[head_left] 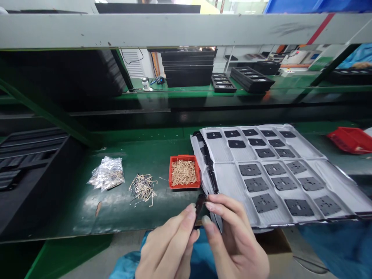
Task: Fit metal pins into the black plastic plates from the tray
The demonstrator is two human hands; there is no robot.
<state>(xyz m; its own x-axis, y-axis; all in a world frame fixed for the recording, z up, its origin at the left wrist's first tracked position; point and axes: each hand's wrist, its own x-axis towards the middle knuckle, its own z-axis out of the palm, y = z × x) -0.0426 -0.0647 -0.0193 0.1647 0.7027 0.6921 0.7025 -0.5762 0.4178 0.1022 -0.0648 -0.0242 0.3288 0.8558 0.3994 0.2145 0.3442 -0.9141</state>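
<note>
In front of the bench's near edge, my left hand (pixel 171 246) pinches a small black plate (pixel 199 209), tilted almost edge-on to me. My right hand (pixel 236 238) is curled at the plate's right side, its thumb and fingertips close together there; whatever is between them is too small or hidden to name. Just beyond my hands stands a red bin (pixel 185 187) full of small tan bent pins (pixel 183 173). Left of it lies a loose heap of similar pins (pixel 143 188). A white compartment tray (pixel 226 182) at the right carries several flat black plates (pixel 280 183).
Clear plastic bags (pixel 107 173) lie on the green bench (pixel 122 217) at the left. A black crate (pixel 37 182) stands at the far left, another red bin (pixel 350 139) at the far right. A grey shelf beam (pixel 186 31) crosses above, with black trays (pixel 187 69) behind.
</note>
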